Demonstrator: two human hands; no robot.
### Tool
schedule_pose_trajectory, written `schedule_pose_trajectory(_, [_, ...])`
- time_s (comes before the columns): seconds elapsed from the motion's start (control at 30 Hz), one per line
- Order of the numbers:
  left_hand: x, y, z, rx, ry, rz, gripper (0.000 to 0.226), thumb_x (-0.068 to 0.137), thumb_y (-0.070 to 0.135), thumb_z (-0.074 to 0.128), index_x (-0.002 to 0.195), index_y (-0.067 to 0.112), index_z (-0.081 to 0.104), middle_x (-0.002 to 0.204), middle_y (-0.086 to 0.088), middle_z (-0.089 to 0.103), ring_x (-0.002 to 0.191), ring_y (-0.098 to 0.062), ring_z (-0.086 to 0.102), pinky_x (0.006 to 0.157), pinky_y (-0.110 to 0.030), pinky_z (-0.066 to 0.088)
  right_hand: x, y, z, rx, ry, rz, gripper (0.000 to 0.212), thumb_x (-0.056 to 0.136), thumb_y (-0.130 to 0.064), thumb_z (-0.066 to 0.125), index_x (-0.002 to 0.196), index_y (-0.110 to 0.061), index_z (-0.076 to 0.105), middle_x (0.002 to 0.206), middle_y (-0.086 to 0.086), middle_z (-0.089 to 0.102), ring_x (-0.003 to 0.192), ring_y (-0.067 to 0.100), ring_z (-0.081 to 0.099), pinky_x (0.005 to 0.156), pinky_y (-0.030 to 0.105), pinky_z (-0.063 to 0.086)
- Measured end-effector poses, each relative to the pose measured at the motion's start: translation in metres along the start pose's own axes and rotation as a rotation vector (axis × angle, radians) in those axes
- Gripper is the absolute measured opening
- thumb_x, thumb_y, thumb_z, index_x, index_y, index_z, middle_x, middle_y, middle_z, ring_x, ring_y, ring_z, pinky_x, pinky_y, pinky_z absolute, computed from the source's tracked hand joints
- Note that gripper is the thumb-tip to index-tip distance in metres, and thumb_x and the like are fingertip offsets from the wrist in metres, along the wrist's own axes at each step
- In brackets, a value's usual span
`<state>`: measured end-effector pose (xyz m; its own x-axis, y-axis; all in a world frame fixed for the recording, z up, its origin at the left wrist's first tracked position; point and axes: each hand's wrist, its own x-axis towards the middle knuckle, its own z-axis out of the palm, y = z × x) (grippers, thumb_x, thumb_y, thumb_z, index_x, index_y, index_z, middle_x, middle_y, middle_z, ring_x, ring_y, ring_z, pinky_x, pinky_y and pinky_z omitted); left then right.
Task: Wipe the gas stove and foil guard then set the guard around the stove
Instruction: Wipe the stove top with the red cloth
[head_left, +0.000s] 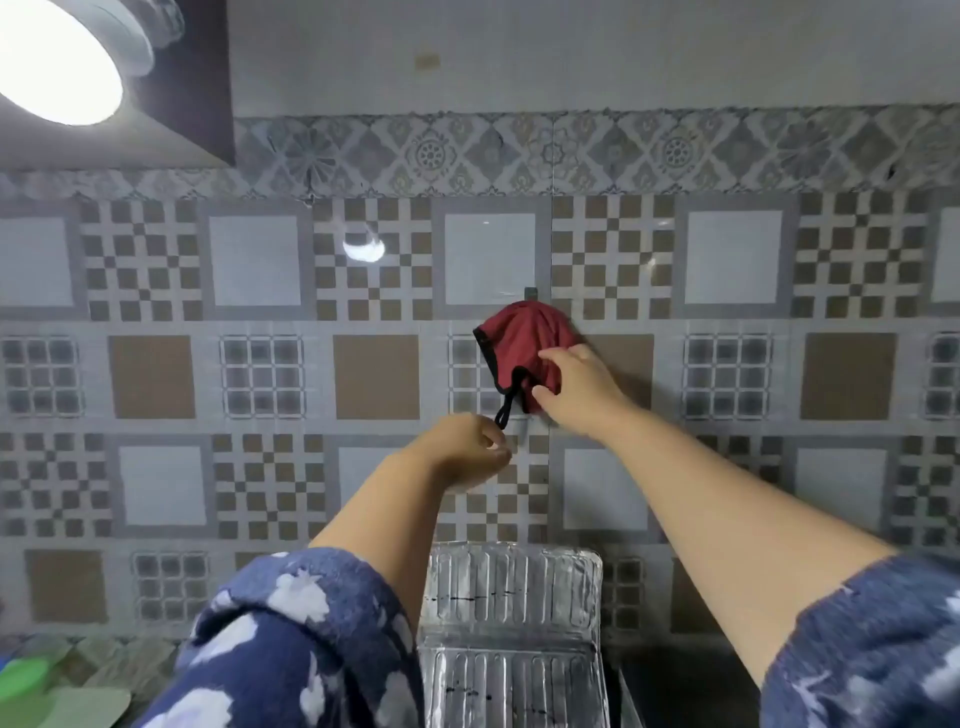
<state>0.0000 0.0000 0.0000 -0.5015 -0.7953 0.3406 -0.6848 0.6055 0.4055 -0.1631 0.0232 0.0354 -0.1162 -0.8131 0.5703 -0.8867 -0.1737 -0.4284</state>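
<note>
A red cloth (519, 338) with black trim hangs from a small hook (529, 293) on the tiled wall. My right hand (579, 387) grips the cloth's lower right part. My left hand (470, 449) is just below it, fingers pinched at the end of the cloth's black loop (506, 408). The silver foil guard (511, 597) stands against the wall below my arms, ribbed and marked with dark specks. The gas stove is hidden below the frame.
A round lamp (57, 62) glows at the top left under a dark cabinet. Green lids or containers (31, 680) sit at the bottom left. A dark object's edge (670, 691) shows right of the guard.
</note>
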Motion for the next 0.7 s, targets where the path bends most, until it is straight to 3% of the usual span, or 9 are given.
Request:
schedule_pose_trajectory(0.17, [0.026, -0.012, 0.002, 0.03, 0.001, 0.009, 0.034, 0.091, 0.033, 0.052, 0.12, 0.018, 0.061, 0.124, -0.004, 0.063, 0.109, -0.02, 0.059, 0.092, -0.032, 0.047, 0.035, -0.005, 0.016, 0.031, 0.178, -0.019, 0.061, 0.086, -0.028, 0.063, 0.14, -0.027, 0.035, 0.146, 0.011, 0.02, 0.133, 0.035, 0.028, 0.111, 0.045, 0.031])
schedule_pose_trajectory(0.33, [0.034, -0.021, 0.02, 0.019, -0.034, 0.016, 0.028, 0.09, 0.03, 0.051, 0.111, 0.019, 0.065, 0.114, -0.003, 0.066, 0.106, -0.02, 0.06, 0.09, -0.032, 0.048, 0.053, -0.002, 0.036, 0.064, 0.34, -0.006, 0.054, 0.085, -0.009, 0.061, 0.132, -0.029, 0.044, 0.137, 0.013, 0.026, 0.122, 0.035, 0.036, 0.102, 0.04, 0.041])
schedule_pose_trajectory(0.47, [0.027, -0.023, 0.027, 0.014, -0.09, -0.026, 0.032, 0.089, 0.034, 0.052, 0.114, 0.019, 0.064, 0.118, -0.001, 0.064, 0.108, -0.018, 0.06, 0.093, -0.033, 0.049, 0.062, -0.011, 0.023, 0.133, 0.357, -0.066, 0.046, 0.086, -0.001, 0.05, 0.128, -0.017, 0.051, 0.131, 0.02, 0.039, 0.117, 0.035, 0.04, 0.098, 0.035, 0.036])
schedule_pose_trajectory(0.57, [0.014, -0.018, 0.033, 0.012, -0.162, -0.057, 0.022, 0.09, 0.032, 0.052, 0.101, 0.018, 0.066, 0.109, -0.001, 0.066, 0.105, -0.021, 0.061, 0.092, -0.035, 0.049, 0.056, -0.019, 0.004, 0.12, 0.416, -0.073, 0.046, 0.083, 0.001, 0.05, 0.124, -0.02, 0.053, 0.129, 0.018, 0.039, 0.116, 0.032, 0.04, 0.097, 0.037, 0.039])
schedule_pose_trajectory(0.7, [-0.02, 0.002, 0.042, -0.01, -0.219, -0.076, 0.029, 0.092, 0.03, 0.052, 0.114, 0.015, 0.064, 0.117, -0.004, 0.064, 0.108, -0.02, 0.059, 0.092, -0.031, 0.046, 0.008, -0.018, -0.015, 0.164, 0.37, -0.032, 0.04, 0.083, 0.001, 0.054, 0.113, -0.026, 0.056, 0.126, 0.012, 0.036, 0.116, 0.03, 0.037, 0.094, 0.032, 0.041])
